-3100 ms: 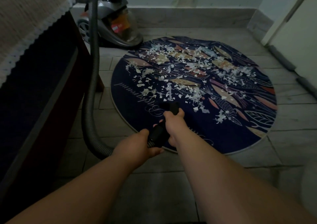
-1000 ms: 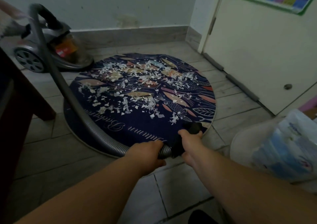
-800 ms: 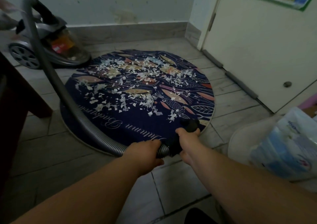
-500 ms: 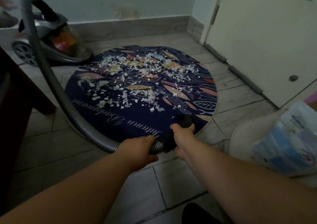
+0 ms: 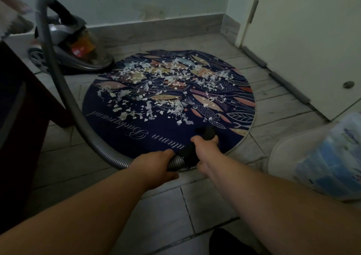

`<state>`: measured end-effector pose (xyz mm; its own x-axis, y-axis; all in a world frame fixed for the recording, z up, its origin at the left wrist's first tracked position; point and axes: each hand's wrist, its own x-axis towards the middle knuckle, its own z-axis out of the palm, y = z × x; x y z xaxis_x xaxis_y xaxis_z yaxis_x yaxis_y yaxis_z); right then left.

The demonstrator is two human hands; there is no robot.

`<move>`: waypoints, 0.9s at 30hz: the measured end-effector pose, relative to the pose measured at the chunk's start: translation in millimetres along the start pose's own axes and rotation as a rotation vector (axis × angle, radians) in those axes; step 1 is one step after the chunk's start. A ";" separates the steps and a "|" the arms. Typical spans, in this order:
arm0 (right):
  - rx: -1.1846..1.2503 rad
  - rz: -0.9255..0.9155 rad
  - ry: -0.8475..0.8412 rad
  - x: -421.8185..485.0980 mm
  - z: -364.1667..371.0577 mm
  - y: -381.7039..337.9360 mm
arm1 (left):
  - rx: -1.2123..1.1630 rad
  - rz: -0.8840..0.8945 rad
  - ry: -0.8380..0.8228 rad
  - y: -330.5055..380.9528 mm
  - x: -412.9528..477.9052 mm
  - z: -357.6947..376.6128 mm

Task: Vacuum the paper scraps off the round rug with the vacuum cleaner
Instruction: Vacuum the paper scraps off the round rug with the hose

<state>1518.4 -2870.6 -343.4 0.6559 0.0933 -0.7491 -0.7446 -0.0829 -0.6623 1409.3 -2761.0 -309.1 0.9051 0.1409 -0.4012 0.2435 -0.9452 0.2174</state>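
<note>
On the near right edge of the round rug (image 5: 136, 135), the black nozzle (image 5: 207, 133) of the vacuum hose points at a bare dark patch, just short of the closest paper scraps (image 5: 168, 79). The scraps lie scattered across the rug's middle and far half. The right hand (image 5: 205, 147) has its fingers wrapped round the black nozzle piece. The left hand (image 5: 154, 165) is curled round the ribbed grey hose (image 5: 64, 90) just behind it, over the rug's near rim. The hose bends off the rug's left edge and rises to the vacuum cleaner (image 5: 72, 48), which stands on the tiled floor (image 5: 156, 206) at the rug's far left edge, near the wall. A pale door (image 5: 302, 40) stands to the right, a plastic bag (image 5: 322, 161) near the rug's right edge, and dark furniture (image 5: 23, 118) on the left.
</note>
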 end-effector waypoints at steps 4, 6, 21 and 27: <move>0.004 -0.006 0.035 8.4 -11.5 -7.5 | -0.010 0.026 -0.016 8.3 11.7 0.0; 0.020 -0.008 0.063 13.1 -19.5 -11.4 | -0.020 0.047 -0.014 15.6 19.9 -0.4; 0.039 -0.042 0.122 44.5 -42.3 -31.6 | -0.037 0.074 -0.022 35.4 57.4 0.9; -0.015 -0.026 0.046 45.7 -26.2 -34.9 | -0.078 0.024 -0.009 25.4 53.0 -0.8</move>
<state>1577.7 -2889.4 -354.8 0.6805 0.0498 -0.7310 -0.7253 -0.0955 -0.6818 1463.7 -2777.3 -324.1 0.9081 0.1153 -0.4026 0.2483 -0.9223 0.2960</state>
